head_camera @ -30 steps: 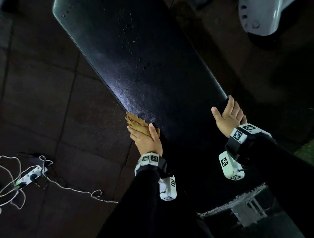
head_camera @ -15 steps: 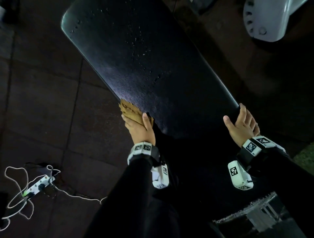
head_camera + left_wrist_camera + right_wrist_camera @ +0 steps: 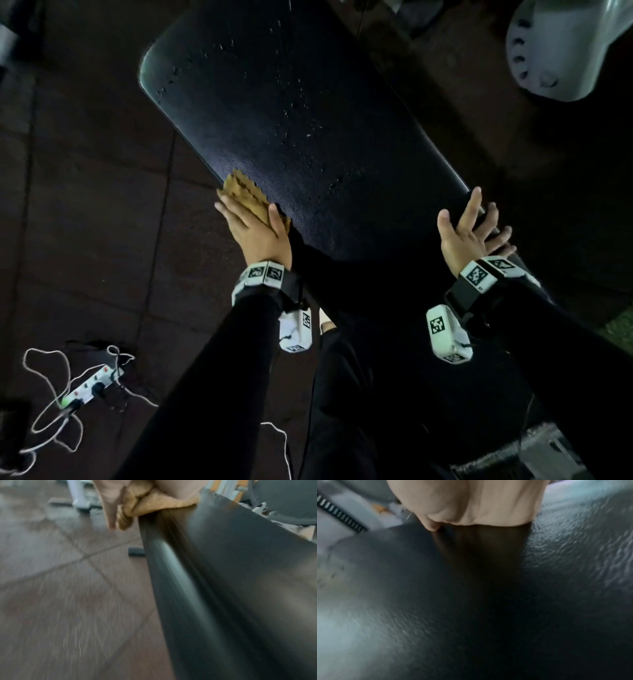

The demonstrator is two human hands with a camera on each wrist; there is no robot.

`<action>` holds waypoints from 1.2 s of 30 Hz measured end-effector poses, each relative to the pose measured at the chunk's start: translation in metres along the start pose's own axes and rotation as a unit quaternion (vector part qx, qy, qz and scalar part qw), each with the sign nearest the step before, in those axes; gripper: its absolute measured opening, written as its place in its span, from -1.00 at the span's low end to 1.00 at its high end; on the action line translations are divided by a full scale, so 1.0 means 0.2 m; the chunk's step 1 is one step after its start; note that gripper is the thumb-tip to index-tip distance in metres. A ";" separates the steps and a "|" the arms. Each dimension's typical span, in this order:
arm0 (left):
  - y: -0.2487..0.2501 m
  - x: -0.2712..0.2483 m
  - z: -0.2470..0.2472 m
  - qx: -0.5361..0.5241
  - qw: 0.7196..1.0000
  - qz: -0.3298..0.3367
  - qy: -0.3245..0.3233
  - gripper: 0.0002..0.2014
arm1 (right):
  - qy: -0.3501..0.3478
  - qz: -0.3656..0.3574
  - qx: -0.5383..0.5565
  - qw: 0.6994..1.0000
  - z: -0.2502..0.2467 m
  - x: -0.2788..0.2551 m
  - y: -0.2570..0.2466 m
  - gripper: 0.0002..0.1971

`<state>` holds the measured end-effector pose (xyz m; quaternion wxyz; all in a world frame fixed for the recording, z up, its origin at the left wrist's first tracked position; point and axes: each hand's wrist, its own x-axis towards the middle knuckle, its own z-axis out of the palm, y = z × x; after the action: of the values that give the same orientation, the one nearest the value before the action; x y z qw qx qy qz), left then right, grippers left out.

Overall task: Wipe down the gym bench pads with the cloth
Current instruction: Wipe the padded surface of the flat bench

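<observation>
A long black bench pad [image 3: 308, 144] runs diagonally from the upper left to the lower right, with water droplets [image 3: 291, 102] on its far half. My left hand [image 3: 246, 219] presses a folded tan cloth [image 3: 245, 193] against the pad's left edge, fingers straight, thumb on top of the pad. In the left wrist view the cloth [image 3: 154, 503] is bunched under the palm on the rounded side of the pad [image 3: 240, 588]. My right hand [image 3: 469, 222] rests on the pad's right edge with fingers spread. The right wrist view shows that hand [image 3: 479, 504] lying on the textured pad [image 3: 453, 601].
A power strip with white cables [image 3: 89, 383] lies on the brown tiled floor [image 3: 85, 205] at the lower left. A grey machine housing [image 3: 565, 44] sits at the upper right. Metal frame parts [image 3: 534, 452] show at the bottom right, under my right arm.
My left hand has slid the cloth along the pad's left edge toward the far end. The right hand stays on the right edge, its fingers now spread wider.
</observation>
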<state>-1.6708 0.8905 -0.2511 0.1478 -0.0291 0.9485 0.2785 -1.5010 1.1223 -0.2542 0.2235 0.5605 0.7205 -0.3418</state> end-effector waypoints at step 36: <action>0.25 0.27 0.08 0.218 0.958 0.183 -0.041 -0.42 | -0.013 0.001 0.007 1.000 -0.02 -0.01 -0.03 -0.36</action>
<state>-1.7250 0.9424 -0.2543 0.1360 0.1893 0.9685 0.0880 -1.5051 1.1228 -0.2481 0.2292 0.5585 0.7145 -0.3536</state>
